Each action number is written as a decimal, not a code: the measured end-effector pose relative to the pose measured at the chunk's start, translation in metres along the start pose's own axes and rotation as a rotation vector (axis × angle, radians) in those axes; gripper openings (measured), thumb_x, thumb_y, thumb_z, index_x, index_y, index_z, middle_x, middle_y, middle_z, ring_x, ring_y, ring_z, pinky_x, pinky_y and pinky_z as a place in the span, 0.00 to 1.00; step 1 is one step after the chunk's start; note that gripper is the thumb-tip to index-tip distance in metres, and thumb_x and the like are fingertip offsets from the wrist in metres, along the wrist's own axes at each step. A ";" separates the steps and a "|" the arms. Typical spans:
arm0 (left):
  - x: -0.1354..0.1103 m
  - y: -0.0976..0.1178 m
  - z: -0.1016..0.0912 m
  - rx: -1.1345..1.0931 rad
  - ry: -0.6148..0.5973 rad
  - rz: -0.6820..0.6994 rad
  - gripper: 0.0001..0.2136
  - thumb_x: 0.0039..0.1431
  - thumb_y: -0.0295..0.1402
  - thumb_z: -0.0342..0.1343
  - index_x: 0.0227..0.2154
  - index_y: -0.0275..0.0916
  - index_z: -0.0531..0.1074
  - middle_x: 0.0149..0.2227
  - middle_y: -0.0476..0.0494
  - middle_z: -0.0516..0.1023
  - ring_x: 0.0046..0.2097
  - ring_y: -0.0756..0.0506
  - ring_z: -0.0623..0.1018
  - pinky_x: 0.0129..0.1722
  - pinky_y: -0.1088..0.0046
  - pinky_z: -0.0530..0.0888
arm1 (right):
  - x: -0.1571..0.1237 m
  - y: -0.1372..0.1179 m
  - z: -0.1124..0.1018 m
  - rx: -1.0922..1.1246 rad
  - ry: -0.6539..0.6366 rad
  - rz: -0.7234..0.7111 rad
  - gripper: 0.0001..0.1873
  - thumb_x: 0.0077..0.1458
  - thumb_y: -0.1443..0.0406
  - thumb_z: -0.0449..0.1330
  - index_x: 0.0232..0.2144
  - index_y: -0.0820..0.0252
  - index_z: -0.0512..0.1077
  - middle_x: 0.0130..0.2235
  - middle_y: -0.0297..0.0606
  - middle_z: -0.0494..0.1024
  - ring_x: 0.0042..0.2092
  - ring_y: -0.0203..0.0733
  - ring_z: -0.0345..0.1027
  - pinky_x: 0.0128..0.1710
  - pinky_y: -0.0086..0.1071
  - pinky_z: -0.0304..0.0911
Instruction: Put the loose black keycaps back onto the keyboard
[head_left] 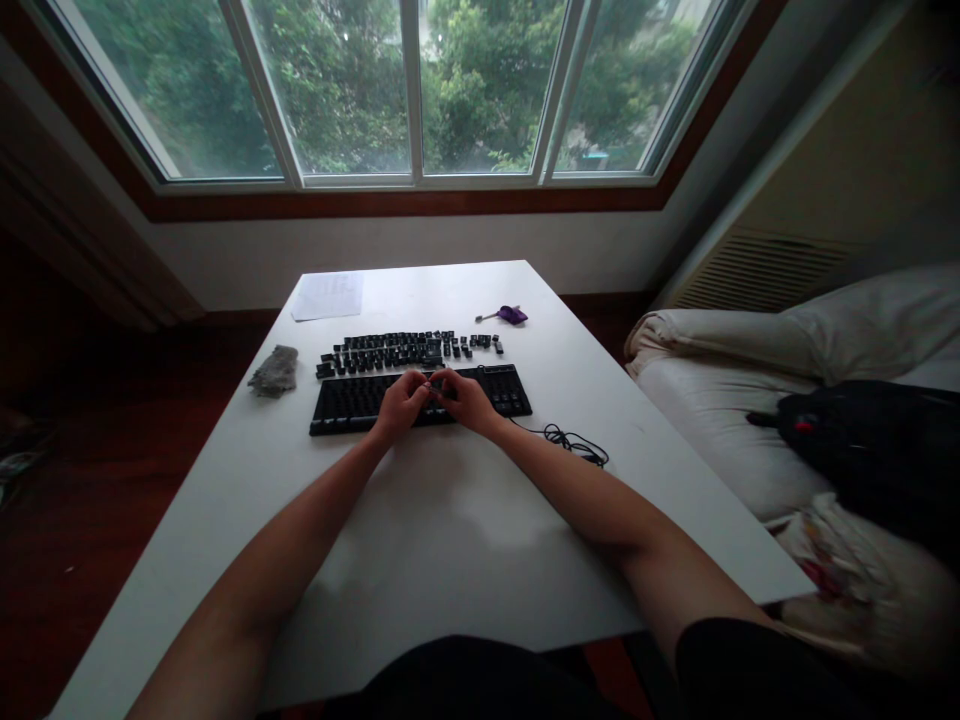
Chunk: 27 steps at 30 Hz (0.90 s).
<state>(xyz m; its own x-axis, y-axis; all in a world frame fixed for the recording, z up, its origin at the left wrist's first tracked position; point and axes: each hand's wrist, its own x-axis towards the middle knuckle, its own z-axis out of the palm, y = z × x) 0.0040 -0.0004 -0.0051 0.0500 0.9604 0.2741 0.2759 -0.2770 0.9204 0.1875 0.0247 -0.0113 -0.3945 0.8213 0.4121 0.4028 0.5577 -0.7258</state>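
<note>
Both hands (403,402) meet over a black keyboard (343,404) beside loose keycaps (384,352).

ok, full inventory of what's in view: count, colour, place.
Table: 1, white, centre
Keyboard: 1, black, on table
Loose keycaps: many, black, rows beyond keyboard
Cable: 1, black, coiled right of keyboard
Tool: 1, purple end, table's far right
Crumpled bundle: 1, grey, left of keycaps
Paper: 1, white, table's far left
Window: 1, white frame, beyond table
Trees: several, green, outside
Vent: 1, beige, right
Bed or sofa: 1, pale, right
Bag: 1, black, right
Floor: 1, reddish brown, left
Arms: 2, bare, foreground
Left hand: 1, bare, over keyboard
Right hand: 1, bare, beside left
</note>
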 end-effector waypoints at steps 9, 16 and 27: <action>0.000 -0.005 0.000 0.066 0.000 0.020 0.08 0.60 0.39 0.55 0.36 0.40 0.70 0.29 0.51 0.74 0.30 0.49 0.75 0.32 0.74 0.70 | 0.000 0.002 0.002 0.007 0.004 -0.005 0.16 0.56 0.59 0.62 0.47 0.56 0.73 0.29 0.29 0.70 0.29 0.34 0.60 0.31 0.27 0.54; -0.001 -0.007 0.000 0.120 0.005 0.031 0.08 0.61 0.39 0.54 0.36 0.41 0.70 0.28 0.51 0.74 0.31 0.49 0.75 0.32 0.74 0.69 | -0.001 0.002 0.002 -0.001 -0.013 -0.009 0.16 0.57 0.58 0.62 0.47 0.56 0.73 0.29 0.29 0.69 0.28 0.33 0.60 0.30 0.26 0.53; -0.002 -0.003 -0.002 0.172 -0.014 0.028 0.08 0.61 0.39 0.54 0.36 0.41 0.70 0.29 0.50 0.75 0.31 0.48 0.74 0.32 0.74 0.68 | -0.001 0.002 0.003 -0.020 -0.038 0.001 0.16 0.56 0.60 0.61 0.47 0.55 0.72 0.29 0.29 0.70 0.29 0.34 0.61 0.30 0.26 0.52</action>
<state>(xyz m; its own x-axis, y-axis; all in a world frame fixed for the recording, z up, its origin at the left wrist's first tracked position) 0.0015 -0.0020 -0.0075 0.0726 0.9531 0.2939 0.4348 -0.2955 0.8507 0.1865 0.0253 -0.0148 -0.4249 0.8170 0.3899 0.4196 0.5594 -0.7148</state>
